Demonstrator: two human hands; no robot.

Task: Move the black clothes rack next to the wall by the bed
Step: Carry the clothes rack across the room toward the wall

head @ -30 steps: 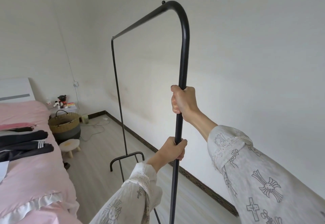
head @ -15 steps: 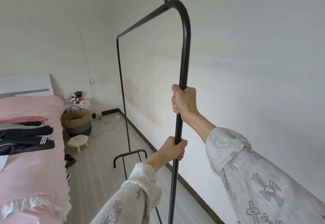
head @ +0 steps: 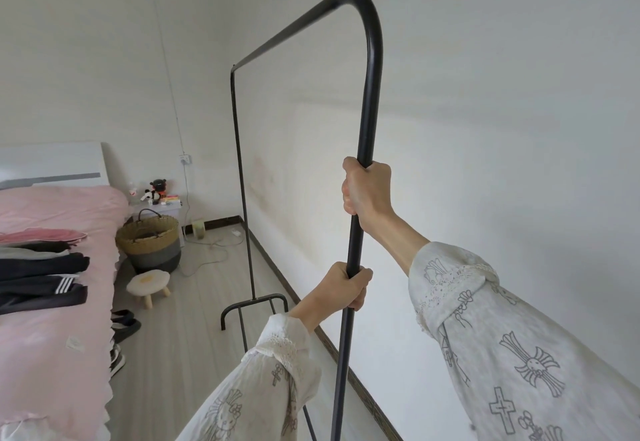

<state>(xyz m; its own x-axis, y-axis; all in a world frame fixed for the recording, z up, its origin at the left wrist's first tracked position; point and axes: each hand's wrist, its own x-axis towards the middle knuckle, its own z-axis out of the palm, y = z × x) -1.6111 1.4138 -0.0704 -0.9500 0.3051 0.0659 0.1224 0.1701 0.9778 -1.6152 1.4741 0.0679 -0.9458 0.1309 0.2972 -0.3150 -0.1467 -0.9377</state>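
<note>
Left of the hands lies a pink bed (head: 52,302) with folded clothes; beyond it stand a woven basket (head: 149,243) and a small stool (head: 149,283) (shoes sit by the bed's edge). The black clothes rack (head: 370,94) stands along the wall (head: 502,111) to the right. The right hand (head: 367,187) and, below it, the left hand (head: 341,288) are both clamped on its near upright.

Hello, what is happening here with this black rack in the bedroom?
A person is holding the black clothes rack by its near upright pole with both hands: the right hand higher, the left hand below it. The rack is empty and stands along the white wall, with the pink bed across the strip of floor. Its far foot is on the floor beside the baseboard; the near foot is out of view.
</note>
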